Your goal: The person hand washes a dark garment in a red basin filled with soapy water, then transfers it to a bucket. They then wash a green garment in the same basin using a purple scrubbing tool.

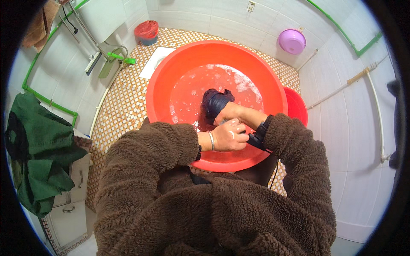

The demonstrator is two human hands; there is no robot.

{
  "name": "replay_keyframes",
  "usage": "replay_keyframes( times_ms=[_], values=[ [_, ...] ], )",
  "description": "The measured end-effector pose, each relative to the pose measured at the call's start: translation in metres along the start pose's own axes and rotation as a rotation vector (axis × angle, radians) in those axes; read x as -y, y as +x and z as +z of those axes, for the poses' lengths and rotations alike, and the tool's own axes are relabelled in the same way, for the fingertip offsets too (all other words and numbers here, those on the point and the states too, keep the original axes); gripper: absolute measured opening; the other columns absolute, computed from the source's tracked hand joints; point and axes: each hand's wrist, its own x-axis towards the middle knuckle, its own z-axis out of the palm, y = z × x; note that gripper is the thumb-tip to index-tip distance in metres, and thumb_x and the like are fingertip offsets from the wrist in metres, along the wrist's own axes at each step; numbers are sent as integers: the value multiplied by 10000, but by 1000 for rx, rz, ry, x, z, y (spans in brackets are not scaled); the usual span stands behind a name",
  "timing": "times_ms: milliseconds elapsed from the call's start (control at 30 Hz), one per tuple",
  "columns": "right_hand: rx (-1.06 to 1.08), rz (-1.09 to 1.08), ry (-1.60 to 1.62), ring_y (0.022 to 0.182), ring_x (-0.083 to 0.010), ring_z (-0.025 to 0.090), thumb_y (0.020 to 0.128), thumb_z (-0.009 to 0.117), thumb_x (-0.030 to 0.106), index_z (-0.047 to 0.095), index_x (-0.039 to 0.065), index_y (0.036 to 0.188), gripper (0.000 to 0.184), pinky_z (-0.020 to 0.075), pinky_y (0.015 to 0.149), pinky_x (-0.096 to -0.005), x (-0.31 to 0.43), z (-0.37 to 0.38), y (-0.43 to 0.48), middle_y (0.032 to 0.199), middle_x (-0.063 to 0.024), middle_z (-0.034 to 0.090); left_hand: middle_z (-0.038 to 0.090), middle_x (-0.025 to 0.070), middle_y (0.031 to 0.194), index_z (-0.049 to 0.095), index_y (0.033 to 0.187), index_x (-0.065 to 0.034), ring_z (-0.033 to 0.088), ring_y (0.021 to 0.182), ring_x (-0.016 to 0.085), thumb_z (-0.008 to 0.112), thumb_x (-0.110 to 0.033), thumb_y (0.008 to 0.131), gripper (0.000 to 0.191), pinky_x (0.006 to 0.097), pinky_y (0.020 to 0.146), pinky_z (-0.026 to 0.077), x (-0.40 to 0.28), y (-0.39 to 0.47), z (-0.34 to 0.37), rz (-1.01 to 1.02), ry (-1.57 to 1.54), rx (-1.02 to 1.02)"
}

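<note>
A large red plastic basin (216,49) of soapy water stands before me. Over the water, a wet dark navy cloth (217,99) is bunched up. My right hand (226,111) grips this cloth, its fingers partly hidden by the folds. Just below, my left hand (230,136) is curled into a fist against the cloth's near part, with a bit of dark fabric showing by its knuckles. A silver bangle (210,140) circles the left wrist. White suds (245,81) float mainly along the basin's far right side.
Behind the basin's right rim sits another red vessel (296,107). A white squat toilet pan (150,68) and a red-covered bucket (146,32) lie beyond on the left. A purple basin (292,41) hangs on the tiled wall. Green cloth (45,150) hangs at left, near a squeegee (93,62).
</note>
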Motion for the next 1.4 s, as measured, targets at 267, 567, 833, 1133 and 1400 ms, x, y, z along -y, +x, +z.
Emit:
replay_keyframes(
  times_ms=[267, 567, 833, 1133, 1400],
  values=[
    [-97, -18, 412, 626, -172, 593, 637, 749, -10, 619, 9, 732, 162, 502, 557, -328, -1, 5, -13, 701, -60, 614, 509, -20, 784, 564, 670, -152, 494, 757, 193, 572, -249, 618, 110, 356, 657, 408, 14, -14, -9, 186, -56, 108],
    [-264, -139, 423, 804, -224, 638, 699, 761, 74, 604, -43, 986, 348, 532, 730, -352, 11, -17, -39, 925, -124, 642, 532, 79, 1012, 461, 1214, -113, 528, 841, 153, 710, -305, 792, 526, 285, 750, 439, 5, -52, -27, -1429, -802, -146],
    [-467, -135, -515, 872, -324, 637, 586, 792, 366, 552, -125, 986, 677, 505, 760, -368, 73, -21, -89, 950, -255, 637, 456, 174, 1299, 247, 1414, -166, 562, 1074, 315, 487, -626, 853, 764, 453, 840, 515, 25, -58, -36, -1755, -1744, -563],
    [-85, -371, 250, 807, -195, 626, 784, 706, 370, 563, -80, 1041, 538, 505, 651, -316, 30, 31, -93, 929, -147, 633, 659, 147, 971, 604, 1060, -2, 646, 851, 265, 469, -256, 889, 334, 379, 815, 533, 39, -70, -11, -1406, -2034, -965],
    [-13, -326, 1379, 843, -281, 642, 895, 512, 503, 533, -32, 1025, 551, 543, 790, -385, -35, 21, -59, 976, -174, 631, 428, 233, 1324, 436, 1276, 20, 364, 1226, 471, 450, -263, 845, 515, 527, 1027, 385, 47, -29, -53, -1099, -2226, -1258]
  ],
)
